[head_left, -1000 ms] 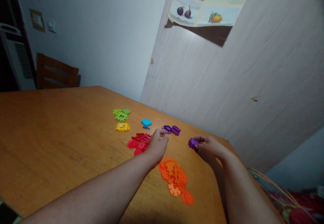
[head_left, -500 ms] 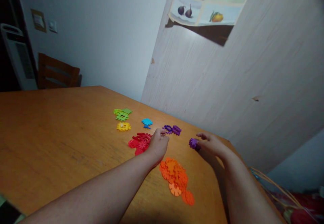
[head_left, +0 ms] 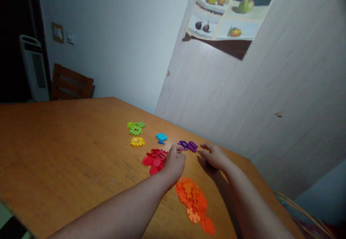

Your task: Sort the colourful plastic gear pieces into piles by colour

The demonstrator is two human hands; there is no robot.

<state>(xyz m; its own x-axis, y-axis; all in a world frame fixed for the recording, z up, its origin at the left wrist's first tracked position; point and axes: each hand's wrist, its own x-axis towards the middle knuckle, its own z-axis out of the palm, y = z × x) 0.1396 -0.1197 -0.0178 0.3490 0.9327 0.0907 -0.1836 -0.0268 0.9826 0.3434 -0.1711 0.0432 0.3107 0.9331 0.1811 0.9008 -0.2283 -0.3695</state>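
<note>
My left hand (head_left: pixel 175 163) is closed, fingers curled, beside a pile of red plastic gear-shaped pieces (head_left: pixel 156 162) that it partly covers. Whatever its fingers hold, if anything, is hidden. Just beyond its fingertips lie a dark purple ring-shaped piece (head_left: pixel 183 145) and a purple gear-shaped piece (head_left: pixel 193 146), side by side. My right hand (head_left: pixel 214 156) hovers low over the table with fingers apart, its fingertips close to the right edge of the purple pieces. The space beneath its palm is in shadow. Orange gear-shaped pieces (head_left: pixel 193 195) form a heap nearer to me, between my forearms.
Farther left on the wooden table (head_left: pixel 81 152) are green pieces (head_left: pixel 135 129), a yellow piece (head_left: pixel 137 141) and blue pieces (head_left: pixel 161 136). The wall panel (head_left: pixel 216 106) stands along the table's far edge. A wooden chair (head_left: pixel 70 82) is at the far left.
My right hand has moved left to the purple pair. The separate purple piece it was touching no longer shows on its own. My left hand stays by the red pile; the view has tilted up slightly.
</note>
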